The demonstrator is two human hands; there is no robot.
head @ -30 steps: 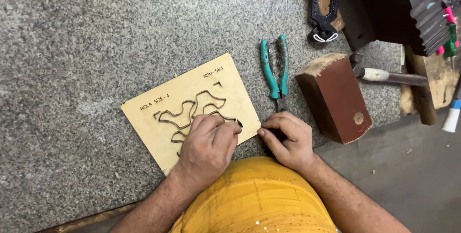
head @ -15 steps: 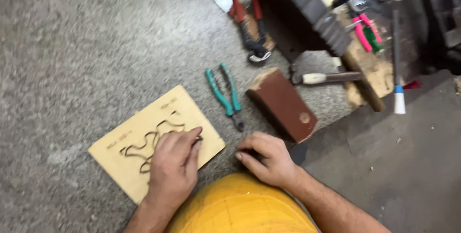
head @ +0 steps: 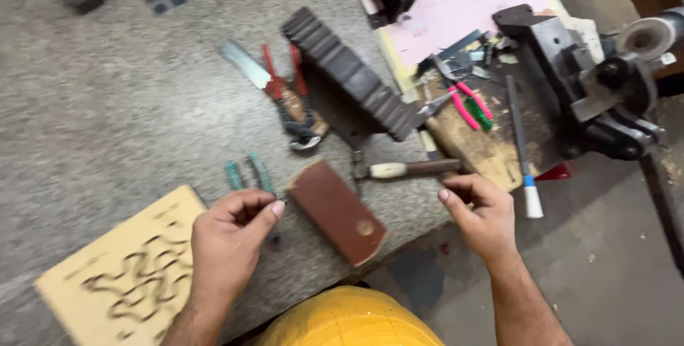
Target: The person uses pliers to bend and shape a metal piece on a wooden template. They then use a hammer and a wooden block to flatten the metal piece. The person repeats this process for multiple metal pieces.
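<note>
Two bare hands hover over a cluttered stone bench.
Left hand point(head: 228, 235), fingers curled and gripping nothing I can see, sits lower centre beside the brown block point(head: 336, 210); right hand point(head: 483, 215), loosely open and empty, nears the hammer point(head: 406, 169).

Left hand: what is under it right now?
Under the left hand show the grey stone worktop and the green-handled pliers, whose jaws the hand covers. The plywood template lies beside it.

Both hands point(head: 228, 239) off the wooden board point(head: 121, 275)
</note>
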